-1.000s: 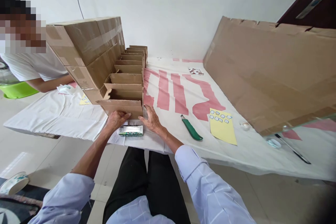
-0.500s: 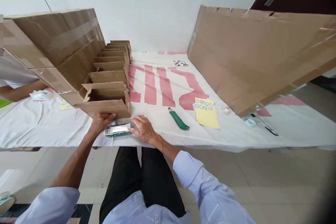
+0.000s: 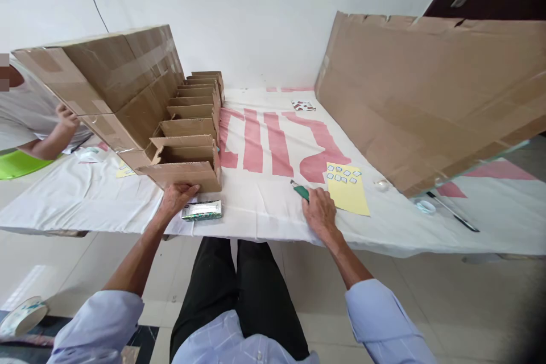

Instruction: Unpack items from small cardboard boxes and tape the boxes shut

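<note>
Front box: The open carton [image 3: 209, 182] stands on the white cloth [image 3: 261, 205], at the near end of the row of open cartons [image 3: 191, 111]; its flap leans toward me.

Left hand: My left hand [image 3: 174, 199] is at the lower front wall of this carton, fingers partly curled, thumb stretched to the side. I judge that it steadies the carton; whether it really grips I cannot tell, because some fingertips are hidden.

Right hand: My right hand [image 3: 321, 210] lies over the handle of the green cutter [image 3: 300, 190], with the fingers bent downward. The palm covers most of the handle, so I cannot tell from here how firmly it is closed.

Cutter: It is on the table, metal tip pointing away from me and a little left, probably laid so that the handle is easy to reach.

Packet: The patterned packet [image 3: 202, 211] lies just beside the left hand, touched by neither hand as far as I see.

Yellow sheet: The sheet [image 3: 350, 196] lies flat beside the right hand, perhaps to keep its small stickers within reach.
</note>
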A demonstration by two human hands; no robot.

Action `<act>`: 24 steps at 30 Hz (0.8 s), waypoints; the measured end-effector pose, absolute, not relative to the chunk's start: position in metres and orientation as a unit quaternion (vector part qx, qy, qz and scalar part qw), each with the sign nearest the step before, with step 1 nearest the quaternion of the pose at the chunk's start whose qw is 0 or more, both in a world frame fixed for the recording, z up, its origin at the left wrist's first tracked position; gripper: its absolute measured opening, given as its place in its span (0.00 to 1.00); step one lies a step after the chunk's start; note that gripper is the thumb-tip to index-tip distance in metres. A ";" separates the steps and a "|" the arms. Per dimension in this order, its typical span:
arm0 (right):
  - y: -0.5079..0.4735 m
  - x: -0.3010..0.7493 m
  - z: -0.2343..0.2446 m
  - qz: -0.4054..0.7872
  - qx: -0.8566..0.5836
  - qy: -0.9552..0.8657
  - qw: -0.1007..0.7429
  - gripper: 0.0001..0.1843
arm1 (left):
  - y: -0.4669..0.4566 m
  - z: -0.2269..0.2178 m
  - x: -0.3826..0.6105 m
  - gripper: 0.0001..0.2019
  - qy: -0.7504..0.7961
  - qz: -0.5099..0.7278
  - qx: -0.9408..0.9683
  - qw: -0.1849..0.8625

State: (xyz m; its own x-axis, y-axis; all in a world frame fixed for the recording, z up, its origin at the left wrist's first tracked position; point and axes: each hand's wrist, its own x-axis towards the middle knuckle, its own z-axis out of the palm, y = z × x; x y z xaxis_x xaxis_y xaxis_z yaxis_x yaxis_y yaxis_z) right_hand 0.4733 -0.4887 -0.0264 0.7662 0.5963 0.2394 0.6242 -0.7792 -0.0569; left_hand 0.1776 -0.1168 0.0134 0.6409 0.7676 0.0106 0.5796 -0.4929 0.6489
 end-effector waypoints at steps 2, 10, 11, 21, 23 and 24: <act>-0.493 0.476 -0.031 -0.122 -0.939 -0.313 0.070 0.12 | -0.116 0.013 0.179 0.25 0.404 0.155 0.848 0.307; -0.498 0.477 -0.047 -0.177 -0.927 -0.313 0.108 0.14 | -0.109 0.010 0.182 0.25 0.411 0.163 0.849 0.288; -0.498 0.477 -0.048 -0.180 -0.925 -0.315 0.111 0.14 | -0.107 0.010 0.184 0.25 0.412 0.164 0.850 0.284; -0.501 0.479 -0.051 -0.198 -0.918 -0.326 0.111 0.16 | -0.070 0.011 0.215 0.25 0.415 0.170 0.853 0.266; -0.501 0.480 -0.051 -0.200 -0.917 -0.327 0.111 0.16 | -0.059 0.012 0.225 0.25 0.416 0.171 0.852 0.267; -0.501 0.480 -0.052 -0.202 -0.917 -0.326 0.111 0.16 | -0.054 0.013 0.230 0.25 0.416 0.172 0.852 0.268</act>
